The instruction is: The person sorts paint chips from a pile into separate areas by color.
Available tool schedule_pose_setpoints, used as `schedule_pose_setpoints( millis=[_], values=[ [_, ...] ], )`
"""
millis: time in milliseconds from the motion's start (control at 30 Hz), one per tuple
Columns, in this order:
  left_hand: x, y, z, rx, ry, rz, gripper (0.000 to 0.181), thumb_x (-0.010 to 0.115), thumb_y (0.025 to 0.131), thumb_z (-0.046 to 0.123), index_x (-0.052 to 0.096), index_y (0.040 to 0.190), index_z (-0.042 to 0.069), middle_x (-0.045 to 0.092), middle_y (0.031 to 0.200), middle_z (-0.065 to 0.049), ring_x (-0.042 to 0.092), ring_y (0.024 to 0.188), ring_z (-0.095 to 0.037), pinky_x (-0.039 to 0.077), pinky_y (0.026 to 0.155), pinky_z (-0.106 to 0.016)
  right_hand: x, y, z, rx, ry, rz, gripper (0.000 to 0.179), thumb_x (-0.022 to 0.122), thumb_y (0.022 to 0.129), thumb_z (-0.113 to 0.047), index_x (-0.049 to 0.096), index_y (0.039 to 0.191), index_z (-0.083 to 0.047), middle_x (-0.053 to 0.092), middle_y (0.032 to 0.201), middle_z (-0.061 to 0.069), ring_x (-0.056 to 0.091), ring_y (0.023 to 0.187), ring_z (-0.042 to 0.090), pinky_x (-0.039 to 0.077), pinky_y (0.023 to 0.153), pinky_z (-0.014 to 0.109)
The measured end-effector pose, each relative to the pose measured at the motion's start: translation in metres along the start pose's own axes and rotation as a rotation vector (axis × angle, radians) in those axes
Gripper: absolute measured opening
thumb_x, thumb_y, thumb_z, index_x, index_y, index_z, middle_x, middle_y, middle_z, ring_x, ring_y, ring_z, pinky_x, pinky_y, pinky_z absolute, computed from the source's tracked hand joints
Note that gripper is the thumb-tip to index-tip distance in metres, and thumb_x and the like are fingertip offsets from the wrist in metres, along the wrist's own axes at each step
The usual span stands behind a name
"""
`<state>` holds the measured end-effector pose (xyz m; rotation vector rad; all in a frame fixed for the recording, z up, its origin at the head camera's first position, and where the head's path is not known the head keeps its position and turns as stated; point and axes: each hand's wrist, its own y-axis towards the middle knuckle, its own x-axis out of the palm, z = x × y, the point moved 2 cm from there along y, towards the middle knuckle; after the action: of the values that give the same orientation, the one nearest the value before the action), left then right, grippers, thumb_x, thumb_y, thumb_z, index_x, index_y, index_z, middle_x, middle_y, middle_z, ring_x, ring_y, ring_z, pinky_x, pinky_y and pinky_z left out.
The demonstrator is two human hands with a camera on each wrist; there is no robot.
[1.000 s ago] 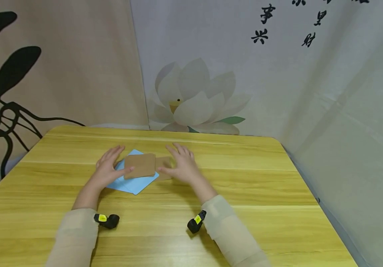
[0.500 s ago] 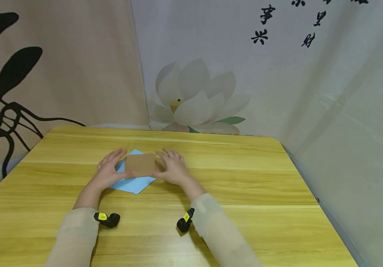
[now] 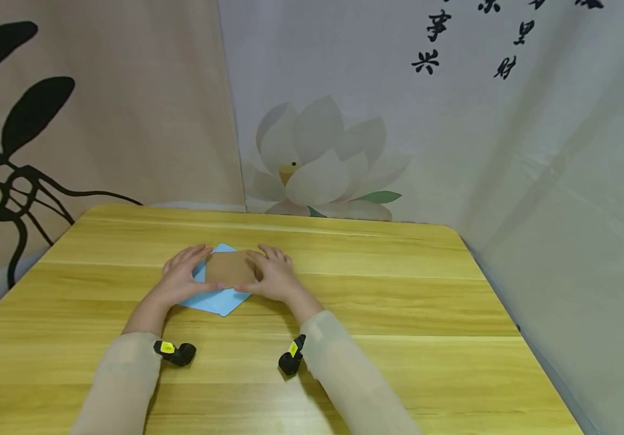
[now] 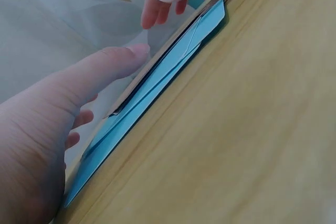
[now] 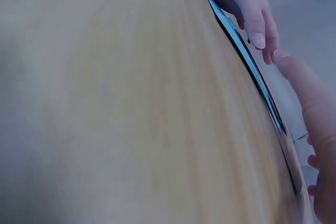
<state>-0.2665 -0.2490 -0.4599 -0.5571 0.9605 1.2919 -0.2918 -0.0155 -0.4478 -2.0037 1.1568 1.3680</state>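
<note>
A brown card (image 3: 229, 269) lies on top of a blue envelope-like paper (image 3: 221, 304), whose corners stick out behind and in front. My left hand (image 3: 182, 279) is at the card's left side, fingers spread and thumb over its near edge. On the right side my right hand (image 3: 275, 279) arches the same way, thumb pointing left. In the left wrist view the left thumb (image 4: 113, 66) hovers above the layered edge of the blue paper (image 4: 152, 90), apart from it. A second brown piece (image 5: 292, 161) extends past the blue paper in the right wrist view, mostly hidden by my right hand in the head view.
The wooden table (image 3: 399, 368) spreads out to both sides and toward me. Behind its far edge hangs a pale curtain (image 3: 344, 72) with a printed lotus. Small black cameras (image 3: 181, 354) sit on both wrists.
My right hand has moved left to the brown card's right edge, covering the second brown piece that showed there. The left hand has hardly moved, and the stack looks still.
</note>
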Motion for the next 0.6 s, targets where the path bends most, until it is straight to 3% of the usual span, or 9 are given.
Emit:
schedule_pose_setpoints(
  millis=[367,600],
  values=[
    [-0.003,0.0033,-0.0007,0.031,-0.017,-0.046,0.099,0.078,0.071,0.055,0.038,0.145,0.0,0.029,0.15,-0.023,0.018,0.136,-0.045,0.005,0.103,-0.066,0.0031,0.008,-0.0006,0.0,0.002,-0.047,0.088,0.064,0.079,-0.066,0.033,0.151,-0.024,0.023,0.156,0.006,0.02,0.141,0.029,0.014,0.111,0.049],
    [-0.0016,0.0034,-0.0018,0.022,-0.014,-0.079,0.099,0.079,0.07,0.055,0.041,0.144,0.001,0.031,0.149,-0.022,0.019,0.135,-0.046,0.007,0.102,-0.065,0.0076,0.0106,0.0016,-0.009,-0.076,-0.117,0.092,0.059,0.079,-0.07,0.025,0.153,-0.027,0.02,0.157,0.004,0.017,0.142,0.025,0.011,0.112,0.046]
  ],
)
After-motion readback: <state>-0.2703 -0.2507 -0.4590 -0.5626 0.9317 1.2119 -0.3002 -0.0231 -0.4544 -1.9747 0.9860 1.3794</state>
